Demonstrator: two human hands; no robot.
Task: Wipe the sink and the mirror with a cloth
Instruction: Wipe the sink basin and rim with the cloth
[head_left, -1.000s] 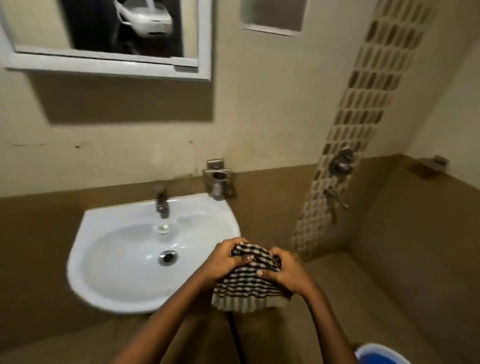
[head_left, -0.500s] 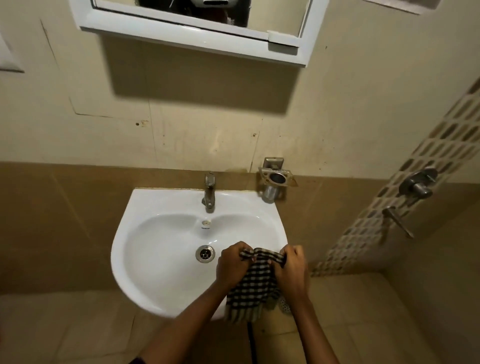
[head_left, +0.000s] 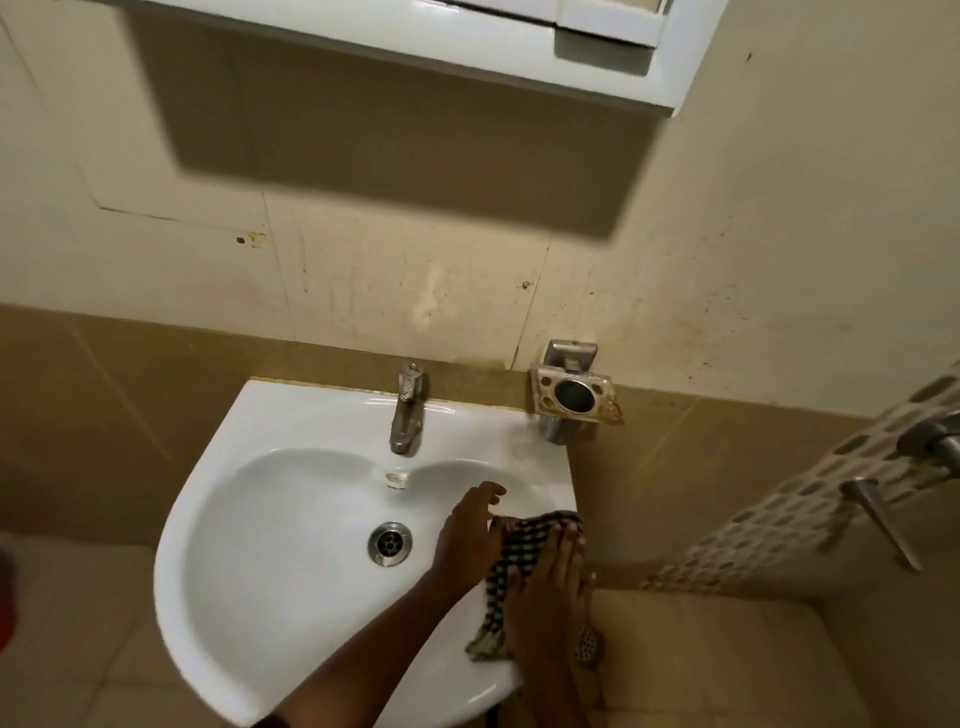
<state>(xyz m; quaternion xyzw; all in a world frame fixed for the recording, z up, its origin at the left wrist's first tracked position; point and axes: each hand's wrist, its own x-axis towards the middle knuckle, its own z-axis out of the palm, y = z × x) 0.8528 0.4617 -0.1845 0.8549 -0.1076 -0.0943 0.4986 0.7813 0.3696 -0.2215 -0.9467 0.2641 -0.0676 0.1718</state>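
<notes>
The white sink (head_left: 270, 597) hangs on the wall below the mirror, of which only the white lower frame (head_left: 415, 36) shows at the top edge. A black and cream checked cloth (head_left: 519, 556) lies on the sink's right rim, its lower end draped over the edge. My right hand (head_left: 556, 592) lies flat on the cloth and presses it to the rim. My left hand (head_left: 467, 535) is inside the basin just left of the cloth, fingers apart, touching the cloth's left edge.
A steel tap (head_left: 408, 410) stands at the back of the sink, with the drain (head_left: 389, 543) in the basin. A metal holder (head_left: 574, 397) is fixed to the wall at the sink's right corner. Shower valves (head_left: 930, 441) jut out at far right.
The view has closed in on the sink. The cloth, held up bunched between both hands before, now lies on the right rim under my right hand. My left hand has loosened its hold.
</notes>
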